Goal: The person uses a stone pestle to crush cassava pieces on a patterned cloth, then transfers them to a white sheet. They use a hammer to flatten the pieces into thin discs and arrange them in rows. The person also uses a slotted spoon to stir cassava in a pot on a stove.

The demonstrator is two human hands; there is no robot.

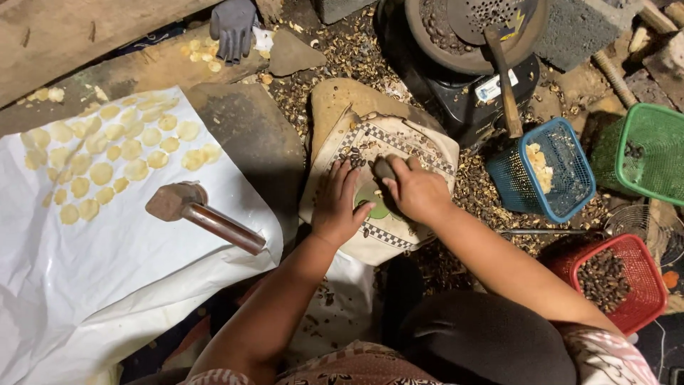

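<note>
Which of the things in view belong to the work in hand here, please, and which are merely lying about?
In use: left hand flat on checked cloth; right hand gripping dark stone; dark seeds.

Lying about: hammer, flattened yellow discs, grey glove, blue basket, green basket, red basket.

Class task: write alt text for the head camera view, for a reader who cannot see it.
Seen from above, a person's right hand holds a small dark stone over a patterned cloth, left hand flat beside it. A hammer lies on white sheeting with pale flattened discs.

A small dark stone [385, 169], gripped upright, rests on the checkered-edged cloth [420, 146].
</note>
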